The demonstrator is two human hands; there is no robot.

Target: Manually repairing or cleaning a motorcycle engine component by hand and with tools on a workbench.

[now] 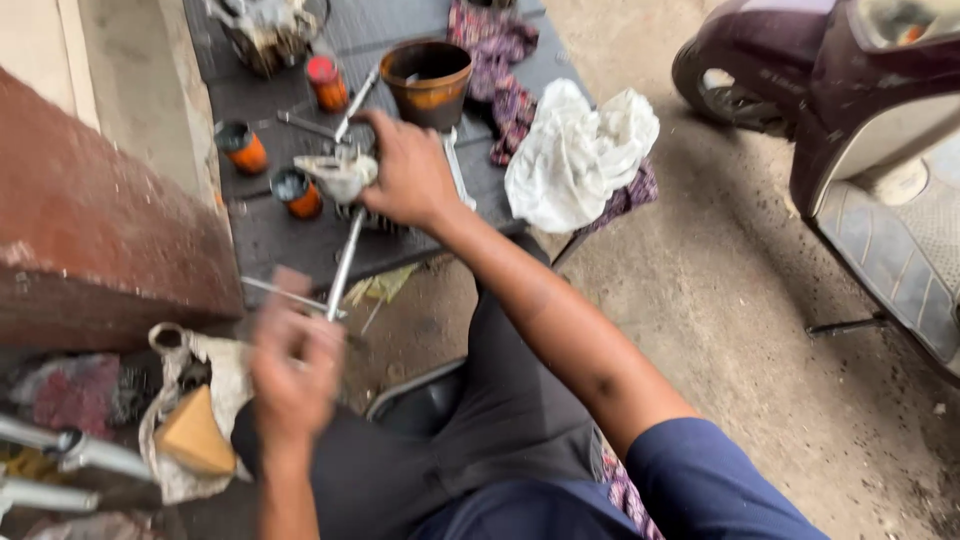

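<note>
My right hand (pixel 408 170) reaches out over a low dark table (pixel 290 235) and grips a grimy metal part (pixel 340 172) with a pale casing. A long metal rod (pixel 345 262) runs from that part down toward my left hand (pixel 295 365). My left hand is blurred and closed around the rod's lower end, near my lap. Both forearms are bare and I sit with dark trousers below.
Three small orange-sided tins (pixel 244 148) and a brown bucket (pixel 428 82) stand on the table, with a white cloth (pixel 580 155) and a patterned rag (pixel 505 70). A maroon scooter (pixel 850 110) is parked at right. A red wall (pixel 100 230) rises at left.
</note>
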